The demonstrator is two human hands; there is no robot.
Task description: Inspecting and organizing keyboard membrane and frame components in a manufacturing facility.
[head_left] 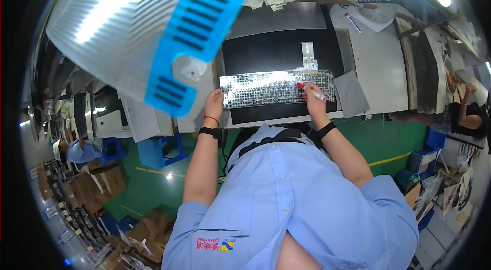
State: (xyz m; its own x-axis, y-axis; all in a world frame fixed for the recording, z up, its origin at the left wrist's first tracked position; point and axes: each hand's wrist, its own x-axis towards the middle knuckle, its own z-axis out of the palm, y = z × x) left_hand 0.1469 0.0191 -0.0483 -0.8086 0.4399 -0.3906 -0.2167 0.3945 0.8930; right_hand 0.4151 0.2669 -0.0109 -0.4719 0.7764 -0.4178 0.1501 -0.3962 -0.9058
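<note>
Panel, left edge in left hand, leaves mat room beyond

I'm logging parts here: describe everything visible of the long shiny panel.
The panel is a thin, narrow rectangle, silvery and seemingly metallic, patterned with rows of small dark marks or openings. It spans side to side over the black surface. The left hand grips its left end; the right hand, holding a marker, overlaps its right part, contact unclear.

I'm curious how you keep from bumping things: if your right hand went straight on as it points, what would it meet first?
Most likely the silvery patterned panel, which lies just ahead of the right hand and its red-and-white marker, though the gap in depth, if any, is unclear.
</note>
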